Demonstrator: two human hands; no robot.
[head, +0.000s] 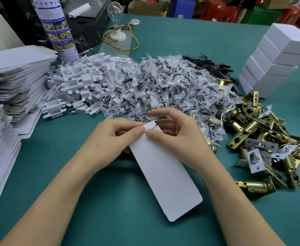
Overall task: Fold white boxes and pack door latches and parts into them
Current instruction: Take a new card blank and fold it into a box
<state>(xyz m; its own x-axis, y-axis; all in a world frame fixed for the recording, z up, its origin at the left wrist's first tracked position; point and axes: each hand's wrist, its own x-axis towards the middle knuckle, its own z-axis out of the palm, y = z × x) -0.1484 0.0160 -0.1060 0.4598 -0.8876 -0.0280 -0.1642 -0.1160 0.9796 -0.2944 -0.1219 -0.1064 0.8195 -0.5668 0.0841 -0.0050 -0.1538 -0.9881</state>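
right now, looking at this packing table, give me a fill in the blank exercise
1. The left hand and right hand grip a flat cardboard box blank that is ____ in colour.
2. The pile of brass-coloured metal door latches lies on the person's ____ side.
3. The tall stack of unfolded white cardboard blanks stands on the person's ____ side.
4. The heap of clear plastic screw bags lies ____ the white plastic inserts and the latches.
Missing words: white; right; left; between.
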